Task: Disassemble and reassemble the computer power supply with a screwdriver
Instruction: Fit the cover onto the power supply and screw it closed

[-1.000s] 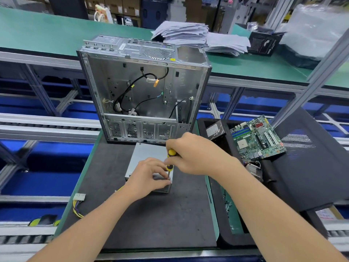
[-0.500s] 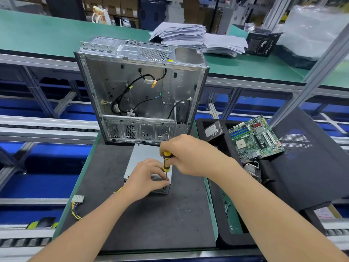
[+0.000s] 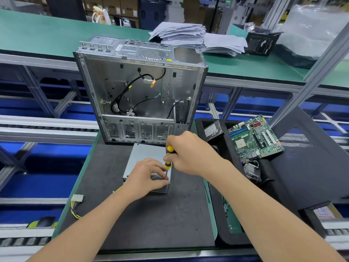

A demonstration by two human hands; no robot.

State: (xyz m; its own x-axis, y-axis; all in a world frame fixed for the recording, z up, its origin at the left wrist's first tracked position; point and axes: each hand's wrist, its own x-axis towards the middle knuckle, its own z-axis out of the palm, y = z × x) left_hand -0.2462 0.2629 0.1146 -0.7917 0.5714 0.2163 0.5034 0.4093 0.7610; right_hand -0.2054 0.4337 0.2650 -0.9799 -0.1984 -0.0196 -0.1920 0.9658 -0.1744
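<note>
- Power supply [image 3: 144, 156] lay flat on the black mat [image 3: 151, 214], just in front of the open computer case [image 3: 139, 91]. It was outside the case, probably so its screws could be reached from above.
- Right hand [image 3: 190, 154] was closed round the yellow-and-black handle of the screwdriver [image 3: 167, 165]. The grip sat high on the handle, which suits twisting and pressing down.
- Left hand [image 3: 147, 176] was curled over the near end of the power supply, gripping it. Likely bracing the box so it would not turn or slide under the driver.
- Left fingertips [image 3: 162, 181] sat right beside the shaft, maybe guiding the tip. Could not tell if they touched it.
- Screwdriver stood nearly upright, handle top leaning slightly away toward the case. The tip pointed down at the near right corner of the box top. The screw itself was hidden by fingers.
- Power supply's long axis ran away from the person toward the case. Its meshed vent end faced the person and its broad grey face was up.
- Loose white connector [image 3: 77, 198] with yellow wires lay off the mat's left edge. Yellow wire showed beside the left wrist, so probably the unit's own lead.
- Motherboard [image 3: 253, 137] rested tilted in the black tray to the right, well apart from the work.
- Judged step: driving a cover screw. Could not tell whether loosening or tightening.
</note>
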